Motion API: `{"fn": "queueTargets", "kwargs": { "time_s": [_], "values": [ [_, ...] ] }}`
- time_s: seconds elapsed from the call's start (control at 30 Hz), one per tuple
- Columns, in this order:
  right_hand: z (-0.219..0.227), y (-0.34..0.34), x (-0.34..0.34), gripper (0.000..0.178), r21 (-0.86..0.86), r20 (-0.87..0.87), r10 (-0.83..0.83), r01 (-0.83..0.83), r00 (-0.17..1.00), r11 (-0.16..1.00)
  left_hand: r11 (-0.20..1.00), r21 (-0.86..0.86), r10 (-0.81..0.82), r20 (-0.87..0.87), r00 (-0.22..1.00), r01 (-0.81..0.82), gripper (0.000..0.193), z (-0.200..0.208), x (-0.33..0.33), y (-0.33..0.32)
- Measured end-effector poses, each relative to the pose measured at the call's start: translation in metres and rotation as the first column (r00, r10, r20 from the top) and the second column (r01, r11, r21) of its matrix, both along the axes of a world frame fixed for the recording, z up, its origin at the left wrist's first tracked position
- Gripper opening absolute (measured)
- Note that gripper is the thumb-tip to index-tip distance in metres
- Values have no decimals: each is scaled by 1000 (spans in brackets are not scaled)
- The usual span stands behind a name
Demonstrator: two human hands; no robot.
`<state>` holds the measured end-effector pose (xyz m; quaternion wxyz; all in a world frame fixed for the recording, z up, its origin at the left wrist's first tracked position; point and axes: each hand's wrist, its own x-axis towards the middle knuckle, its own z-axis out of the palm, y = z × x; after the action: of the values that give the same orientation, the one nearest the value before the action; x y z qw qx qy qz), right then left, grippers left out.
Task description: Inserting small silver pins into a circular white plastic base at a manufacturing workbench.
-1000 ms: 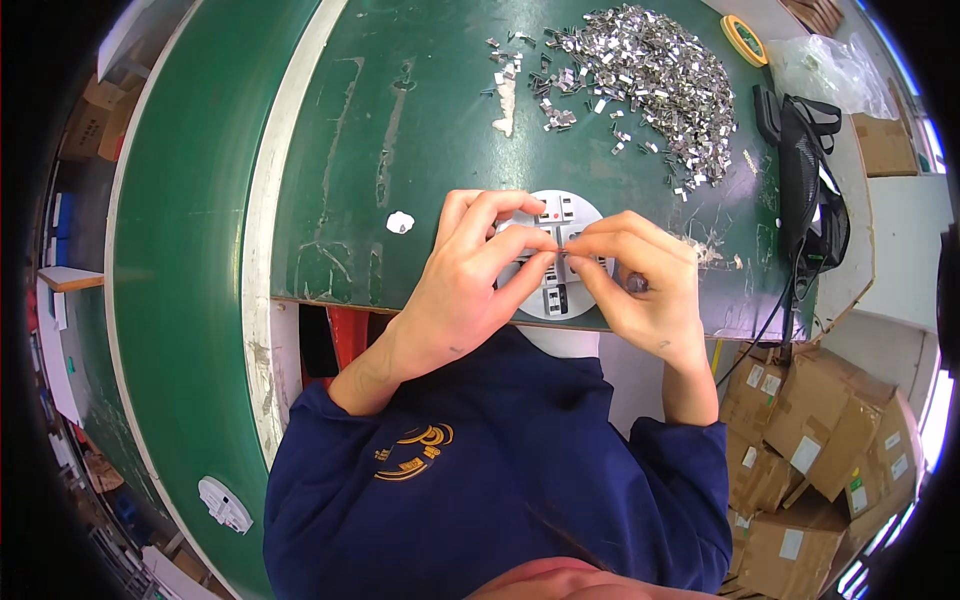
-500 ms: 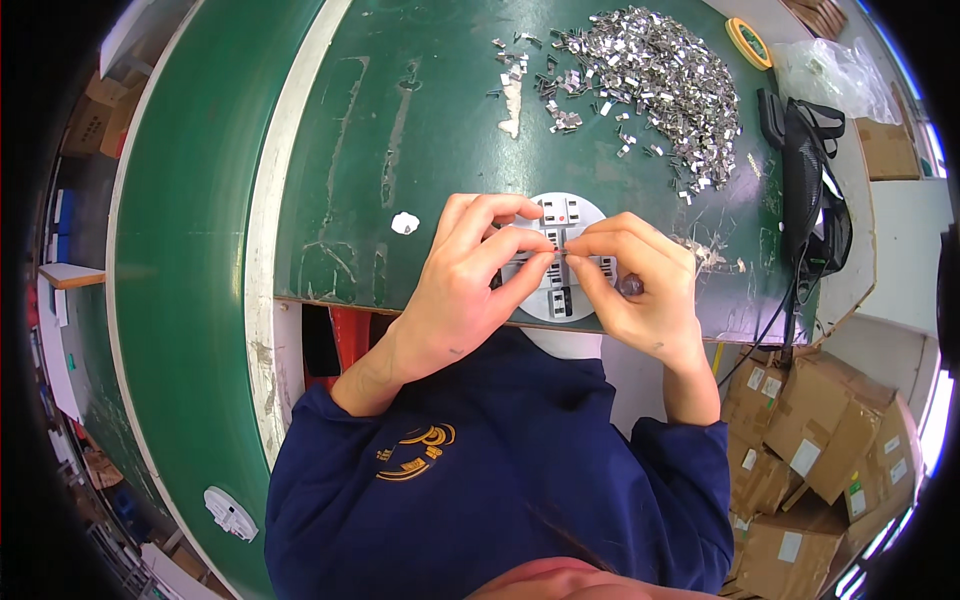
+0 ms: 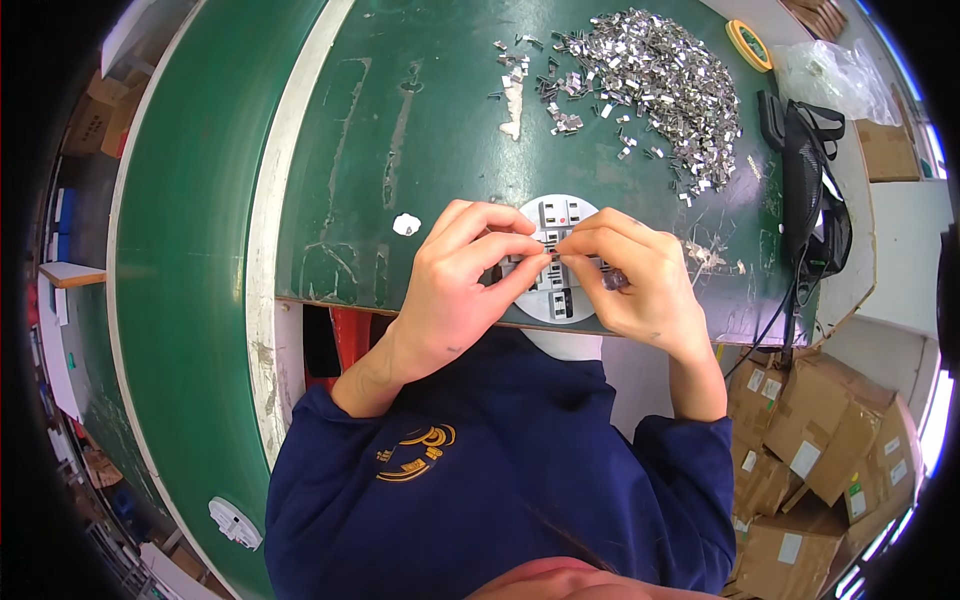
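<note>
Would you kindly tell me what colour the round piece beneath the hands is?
Whitish grey; the round piece shows best in the head view.

Bright light glares off the green tabletop (image 3: 450, 130) as fisheye distortion bows straight edges near blackened corners.

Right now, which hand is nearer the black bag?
Right. The right hand is over the right part of the round plate, left of the black bag and apart from it. The left hand is farther away, at the plate's left part.
</note>
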<state>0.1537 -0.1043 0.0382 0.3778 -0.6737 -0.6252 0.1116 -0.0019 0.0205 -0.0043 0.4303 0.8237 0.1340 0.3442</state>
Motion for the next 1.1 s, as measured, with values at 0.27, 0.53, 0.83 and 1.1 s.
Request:
{"fn": "queueTargets", "kwargs": {
  "time_s": [0.27,0.53,0.83,1.1],
  "values": [
    [9,6,-4,12,-123,68,0,8,998,992,999,18,30,7,1000,-30,16,-1,2,0],
    [14,10,-5,12,-196,7,-19,20,1000,980,999,16,32,21,999,-32,16,-2,2,0],
    [11,9,-6,7,-212,41,-8,17,999,977,1000,-7,16,-17,1000,-16,15,1,2,2],
    [33,8,-1,19,-17,-176,-23,20,984,1000,994,15,-104,-75,992,106,53,7,-5,12]
  ]
}}
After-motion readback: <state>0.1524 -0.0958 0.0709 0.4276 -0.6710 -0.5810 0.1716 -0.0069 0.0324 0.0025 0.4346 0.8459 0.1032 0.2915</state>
